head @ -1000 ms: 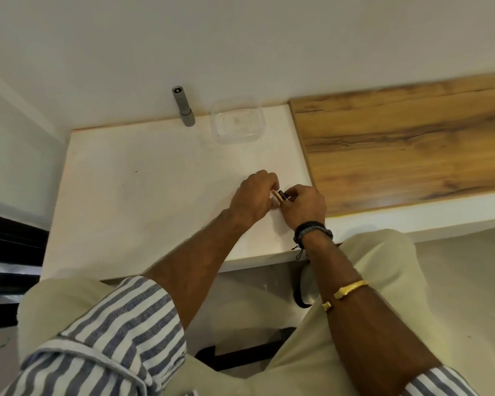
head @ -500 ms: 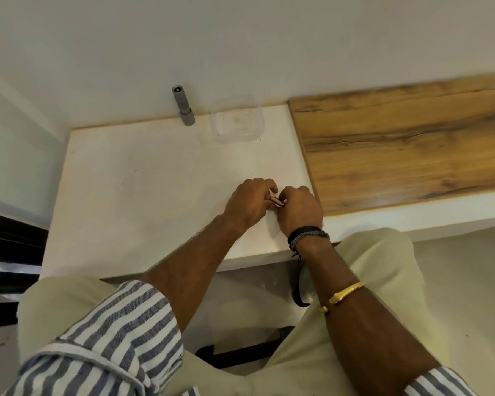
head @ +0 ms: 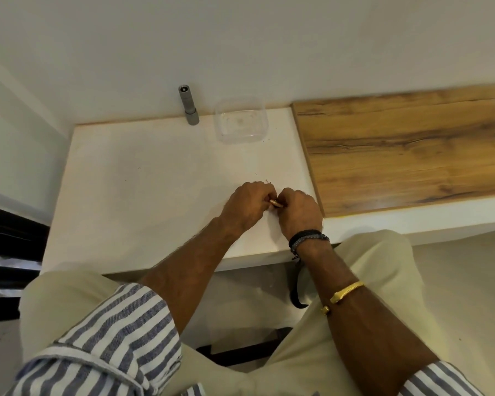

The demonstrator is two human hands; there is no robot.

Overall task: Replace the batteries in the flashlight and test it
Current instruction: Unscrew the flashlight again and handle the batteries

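Left hand (head: 247, 205): fingers curled around one end of a small copper-coloured cylinder (head: 275, 203).
Right hand (head: 299, 212): pinches the other end, above the white table (head: 155, 181).
Grey cylindrical flashlight (head: 188, 108): upright at the wall, near the clear plastic container (head: 240, 121).

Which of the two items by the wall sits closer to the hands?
The clear container, right of the upright grey flashlight. It is nearer the left hand and right hand, which pinch a coppery piece between them.
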